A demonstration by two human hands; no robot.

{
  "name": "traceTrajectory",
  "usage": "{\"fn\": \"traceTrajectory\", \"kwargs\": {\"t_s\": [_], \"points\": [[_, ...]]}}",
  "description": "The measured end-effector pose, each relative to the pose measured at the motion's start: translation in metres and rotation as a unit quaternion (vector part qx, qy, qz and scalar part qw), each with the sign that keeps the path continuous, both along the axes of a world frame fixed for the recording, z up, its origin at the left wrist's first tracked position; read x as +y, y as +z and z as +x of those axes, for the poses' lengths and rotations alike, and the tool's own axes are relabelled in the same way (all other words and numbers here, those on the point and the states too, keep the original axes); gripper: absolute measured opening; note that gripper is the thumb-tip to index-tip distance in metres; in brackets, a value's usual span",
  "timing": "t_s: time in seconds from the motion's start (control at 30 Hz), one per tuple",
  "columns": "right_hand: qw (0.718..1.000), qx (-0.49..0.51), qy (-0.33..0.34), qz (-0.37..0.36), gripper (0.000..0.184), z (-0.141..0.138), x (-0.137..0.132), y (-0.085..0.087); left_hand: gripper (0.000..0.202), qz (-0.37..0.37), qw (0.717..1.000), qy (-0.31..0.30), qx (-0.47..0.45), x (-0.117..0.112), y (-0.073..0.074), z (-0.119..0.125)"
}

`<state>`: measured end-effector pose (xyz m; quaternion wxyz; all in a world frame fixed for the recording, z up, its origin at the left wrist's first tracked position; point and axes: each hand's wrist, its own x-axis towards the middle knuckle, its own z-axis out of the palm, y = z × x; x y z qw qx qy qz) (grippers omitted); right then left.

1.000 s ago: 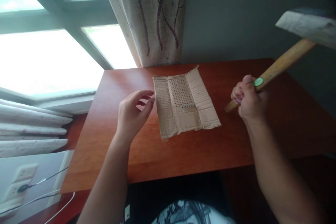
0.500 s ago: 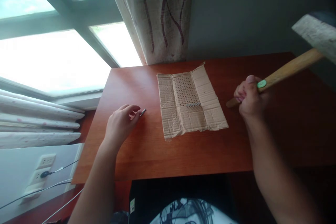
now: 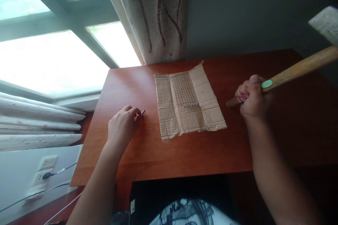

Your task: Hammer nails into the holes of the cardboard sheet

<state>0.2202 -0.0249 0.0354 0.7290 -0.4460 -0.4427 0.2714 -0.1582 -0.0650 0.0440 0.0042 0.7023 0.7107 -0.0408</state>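
Observation:
Between the thumb and index finger of my left hand (image 3: 121,123), a small shiny metal rod (image 3: 143,112) is pinched above the table's left part, only its end showing. My right hand (image 3: 252,96) is wrapped around the wooden handle of a hammer (image 3: 298,68), low on the grip, with the head raised at the upper right and partly out of view. An opened-out sheet of brown cardboard (image 3: 167,116) lies between my hands. Its middle panel has a grid of small holes, and a short row of small metal pieces (image 3: 191,105) crosses it below the grid.
The reddish-brown wooden table (image 3: 148,163) carries the cardboard. A window (image 3: 58,59) and a patterned curtain (image 3: 169,14) stand behind it on the left. Cables run to a wall socket (image 3: 43,175) at the lower left.
My left thumb and index finger have closed further, and less of the metal rod shows. The hammer head has shifted to the right, further out of the frame. The cardboard sits slightly further left in view.

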Motion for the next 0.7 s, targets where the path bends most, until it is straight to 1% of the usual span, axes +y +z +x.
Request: {"fn": "traceTrajectory", "kwargs": {"t_s": [0.2, 0.47, 0.7], "points": [[1.0, 0.0, 0.008, 0.011, 0.056, -0.0017, -0.0007, 0.0017, 0.026, -0.007, 1.0, 0.003, 0.004, 0.0013, 0.0028, 0.0047], [1.0, -0.01, 0.007, 0.01, 0.056, -0.0024, -0.0018, 0.0019, 0.033, -0.011, 1.0, -0.009, 0.022, 0.0026, 0.0013, 0.0045], [1.0, -0.003, 0.001, 0.005, 0.055, -0.0014, -0.0008, 0.0, 0.031, -0.021, 1.0, -0.002, 0.006, 0.0038, 0.0019, 0.0096]]}}
